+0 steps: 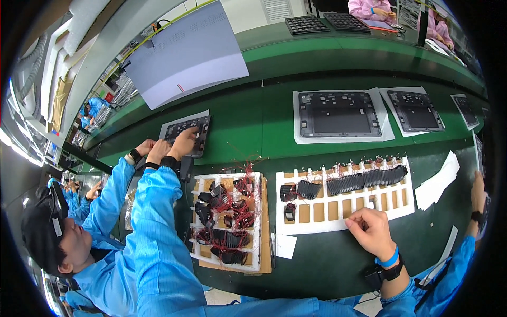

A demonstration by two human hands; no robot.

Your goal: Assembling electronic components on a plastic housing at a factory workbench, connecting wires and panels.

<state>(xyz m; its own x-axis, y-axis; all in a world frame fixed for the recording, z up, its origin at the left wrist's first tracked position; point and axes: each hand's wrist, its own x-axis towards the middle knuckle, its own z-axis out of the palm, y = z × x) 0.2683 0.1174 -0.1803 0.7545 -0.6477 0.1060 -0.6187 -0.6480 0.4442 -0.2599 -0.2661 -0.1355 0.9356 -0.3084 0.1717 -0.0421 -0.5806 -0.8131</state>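
My left hand [185,141] reaches over a black tablet-like housing [202,141] at the left, with its fingers stretched out against the housing's inner face. Close beside it, a co-worker's hands are at the same housing's left edge. Over the front edge of a white foam tray [317,228] hovers my right hand [371,230], its thumb and fingertips pinched together. Anything in that pinch is too small or hidden to name. The tray's back slots hold rows of small black parts [346,185] with thin red wires; most of its front slots show bare brown bottoms.
A second foam tray [257,253] holds a jumble of black red-wired parts. Several housings, including one large one [340,119], lie on white sheets along the green bench. Loose white papers [438,179] lie at the right, near another co-worker's hand [478,193]. A light-coloured panel [185,58] stands behind.
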